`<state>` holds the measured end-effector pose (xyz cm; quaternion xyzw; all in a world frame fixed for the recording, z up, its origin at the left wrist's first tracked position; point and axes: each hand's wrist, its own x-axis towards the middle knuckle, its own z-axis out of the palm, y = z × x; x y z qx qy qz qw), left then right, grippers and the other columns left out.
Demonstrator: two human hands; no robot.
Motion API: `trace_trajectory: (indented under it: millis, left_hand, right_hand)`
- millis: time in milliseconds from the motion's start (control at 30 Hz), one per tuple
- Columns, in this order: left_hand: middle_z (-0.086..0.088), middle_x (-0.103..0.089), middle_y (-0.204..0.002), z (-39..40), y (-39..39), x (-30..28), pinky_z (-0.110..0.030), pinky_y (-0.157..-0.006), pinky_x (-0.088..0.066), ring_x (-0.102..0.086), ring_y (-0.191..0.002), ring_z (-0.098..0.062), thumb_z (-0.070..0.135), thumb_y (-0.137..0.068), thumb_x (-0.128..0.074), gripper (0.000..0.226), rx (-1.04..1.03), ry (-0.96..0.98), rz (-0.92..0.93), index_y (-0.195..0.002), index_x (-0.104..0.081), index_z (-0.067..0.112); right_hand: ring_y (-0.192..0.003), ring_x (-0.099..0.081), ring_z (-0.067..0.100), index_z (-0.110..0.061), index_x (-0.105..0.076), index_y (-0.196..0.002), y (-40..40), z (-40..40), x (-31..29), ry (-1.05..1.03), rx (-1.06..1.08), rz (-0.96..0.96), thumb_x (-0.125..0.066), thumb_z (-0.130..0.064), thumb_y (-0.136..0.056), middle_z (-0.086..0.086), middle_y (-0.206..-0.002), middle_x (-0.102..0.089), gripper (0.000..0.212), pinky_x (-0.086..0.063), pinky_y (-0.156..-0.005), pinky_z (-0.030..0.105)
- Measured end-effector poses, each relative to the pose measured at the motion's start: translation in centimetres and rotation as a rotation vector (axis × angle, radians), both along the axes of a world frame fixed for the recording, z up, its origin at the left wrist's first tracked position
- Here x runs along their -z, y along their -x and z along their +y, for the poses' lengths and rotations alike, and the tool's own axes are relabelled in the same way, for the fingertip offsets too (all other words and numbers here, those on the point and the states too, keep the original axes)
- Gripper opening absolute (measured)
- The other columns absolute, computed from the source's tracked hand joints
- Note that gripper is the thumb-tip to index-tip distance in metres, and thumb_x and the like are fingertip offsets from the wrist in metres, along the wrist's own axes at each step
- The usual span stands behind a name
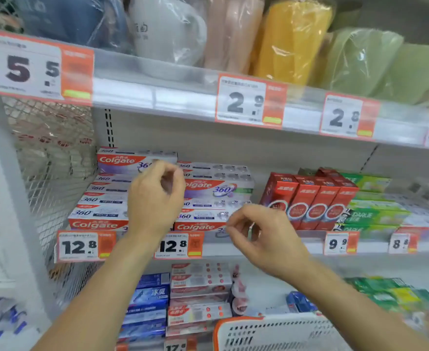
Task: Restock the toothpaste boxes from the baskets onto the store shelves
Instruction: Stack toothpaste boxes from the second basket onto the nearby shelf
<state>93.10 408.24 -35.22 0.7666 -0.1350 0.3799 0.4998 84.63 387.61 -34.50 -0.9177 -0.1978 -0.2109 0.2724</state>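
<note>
On the middle shelf (233, 245), two stacks of flat cardboard Colgate boxes (102, 214) sit beside four upright red boxes (309, 206). Left hand (155, 198) and right hand (261, 239) hover loosely curled, holding nothing, above a perforated plastic basket (271, 333).

open gap above right Colgate stack (216, 196), left Colgate stack (112, 193) taller, red boxes (315, 201) flanking right

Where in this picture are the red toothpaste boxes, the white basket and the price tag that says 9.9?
red toothpaste boxes (309, 201): head view, on the front face of the middle upright box.
white basket (271, 333): head view, on its slotted white wall near the bottom edge.
9.9 price tag (337, 243): head view, on the printed digits.
</note>
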Motion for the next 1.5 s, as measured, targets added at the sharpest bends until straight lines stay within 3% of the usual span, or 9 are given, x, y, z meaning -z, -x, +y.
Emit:
trace_trajectory:
  millis: [100,233,433,700,900,1000,1133,1367,1500]
  left_hand:
    - [0.007,-0.059,-0.065,-3.2,4.4,1.8,-0.017,-0.058,-0.042,-0.054,-0.061,-0.012,0.017,-0.094,-0.063,0.011,0.143,0.038,-0.009,-0.084,-0.067,0.013]
    - [0.014,-0.056,-0.065,-8.2,9.0,10.3,-0.029,-0.061,-0.052,-0.048,-0.059,-0.004,0.033,-0.087,-0.060,0.015,0.463,-0.472,0.199,-0.084,-0.068,0.021]
    - [-0.001,-0.057,-0.128,-9.1,16.2,25.4,-0.036,-0.103,-0.039,-0.049,-0.122,-0.020,0.040,-0.083,-0.078,0.048,0.684,-1.015,0.851,-0.124,-0.060,0.022]
    - [0.007,-0.056,-0.119,-8.8,22.8,32.5,-0.024,-0.104,-0.023,-0.040,-0.131,-0.017,0.035,-0.080,-0.079,0.031,0.581,-0.977,0.807,-0.103,-0.064,0.021]
    - [0.008,-0.055,-0.126,-8.6,22.6,32.8,-0.022,-0.112,-0.019,-0.035,-0.133,-0.012,0.038,-0.083,-0.077,0.030,0.576,-0.974,0.831,-0.105,-0.065,0.020]
    - [0.009,-0.057,-0.118,-9.0,22.4,32.7,-0.031,-0.112,-0.031,-0.042,-0.124,-0.013,0.041,-0.085,-0.075,0.029,0.531,-0.949,0.831,-0.105,-0.067,0.021]
    - [0.009,-0.055,-0.119,-10.5,22.1,32.1,-0.028,-0.100,-0.036,-0.048,-0.115,-0.015,0.047,-0.094,-0.061,0.030,0.482,-0.958,0.903,-0.114,-0.064,0.024]
    - [0.008,-0.069,-0.106,-14.4,20.9,30.8,-0.029,-0.079,-0.058,-0.068,-0.090,-0.009,0.043,-0.083,-0.078,0.048,0.470,-0.380,1.351,-0.116,-0.054,0.018]
    - [0.006,-0.070,-0.099,-14.3,19.6,30.7,-0.020,-0.068,-0.054,-0.066,-0.080,0.000,0.031,-0.080,-0.084,0.036,0.412,-0.242,1.345,-0.105,-0.061,0.021]
  right_hand:
    - [-0.062,-0.061,0.005,-0.017,-0.071,-0.082,5.7,-2.6,8.6,-0.262,0.041,0.359,-0.072,-0.008,-0.087,-0.004,-0.069,-0.068,0.011,-0.042,-0.061,0.010]
    - [-0.058,-0.060,-0.001,-0.024,-0.067,-0.071,10.8,-8.5,21.8,-0.422,0.302,0.685,-0.076,-0.012,-0.085,-0.007,-0.063,-0.066,0.020,-0.045,-0.061,0.016]
    - [-0.070,-0.057,0.025,-0.006,-0.058,-0.074,17.0,-13.1,32.1,-0.585,0.569,1.169,-0.075,-0.008,-0.087,0.010,-0.066,-0.055,0.022,-0.046,-0.056,0.031]
    - [-0.113,-0.062,0.029,-0.002,-0.051,-0.135,17.7,-11.1,39.8,-0.357,0.610,1.332,-0.074,-0.019,-0.085,0.015,-0.126,-0.061,0.057,-0.048,-0.085,0.025]
    - [-0.108,-0.065,0.025,-0.015,-0.060,-0.117,20.9,-9.6,46.5,-0.205,0.517,1.547,-0.084,-0.056,-0.062,0.006,-0.117,-0.066,0.073,-0.055,-0.097,0.041]
    - [-0.096,-0.067,0.019,-0.013,-0.055,-0.106,21.0,-10.6,47.6,-0.364,0.539,1.588,-0.087,-0.038,-0.072,0.005,-0.110,-0.068,0.053,-0.058,-0.085,0.033]
    - [-0.091,-0.069,0.019,0.000,-0.060,-0.120,20.4,-11.5,44.5,-0.716,0.522,1.635,-0.092,-0.031,-0.068,0.008,-0.107,-0.075,0.068,-0.054,-0.088,0.037]
    - [-0.100,-0.070,0.023,-0.011,-0.056,-0.122,17.3,-12.4,35.6,-1.108,0.128,1.507,-0.077,-0.008,-0.087,0.007,-0.105,-0.075,0.041,-0.051,-0.089,0.038]
    - [-0.109,-0.068,0.027,-0.008,-0.059,-0.126,17.2,-13.4,36.0,-1.159,0.079,1.507,-0.075,0.000,-0.086,0.010,-0.119,-0.070,0.044,-0.055,-0.095,0.040]
